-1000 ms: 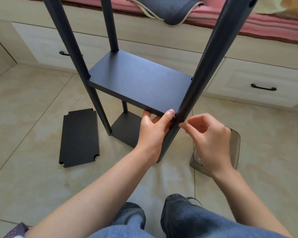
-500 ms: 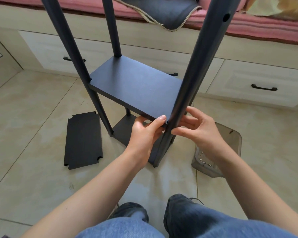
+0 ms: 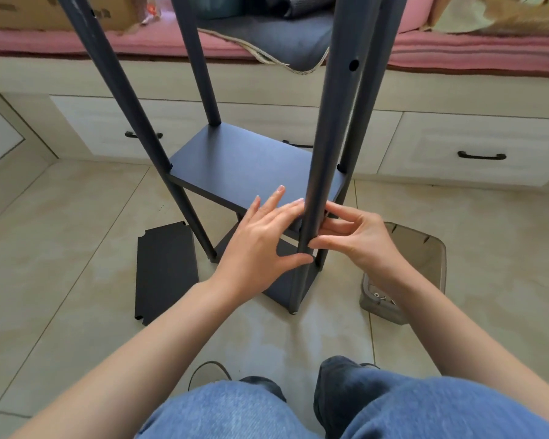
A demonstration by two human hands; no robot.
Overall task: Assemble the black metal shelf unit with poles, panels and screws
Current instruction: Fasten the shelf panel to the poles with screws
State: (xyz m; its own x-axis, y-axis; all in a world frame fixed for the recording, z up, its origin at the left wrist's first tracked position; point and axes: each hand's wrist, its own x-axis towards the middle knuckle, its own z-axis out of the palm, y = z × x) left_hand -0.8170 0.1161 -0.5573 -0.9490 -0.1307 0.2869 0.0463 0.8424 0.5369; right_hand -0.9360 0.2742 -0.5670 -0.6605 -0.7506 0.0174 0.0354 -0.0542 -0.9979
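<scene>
Shelf unit (image 3: 251,163) standing on floor, four poles up, two panels sitting fitted. Third panel (image 3: 165,270) lying left of unit, waiting. Left hand (image 3: 260,245) pressing flat, fingers apart; right hand (image 3: 358,239) pinching near pole (image 3: 327,172), screw unseen.

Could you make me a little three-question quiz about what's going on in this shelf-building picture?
1. True or false: the spare panel on the floor is already fixed to the poles.
2. Which hand touches the near pole with its thumb and fingertips: left hand or right hand?
3. Where does the grey container stand: A) on the mounted panel, B) on the floor right of the shelf, C) on the bed?

Key: 1 false, it lies loose on the floor. 2 both hands. 3 B.
</scene>
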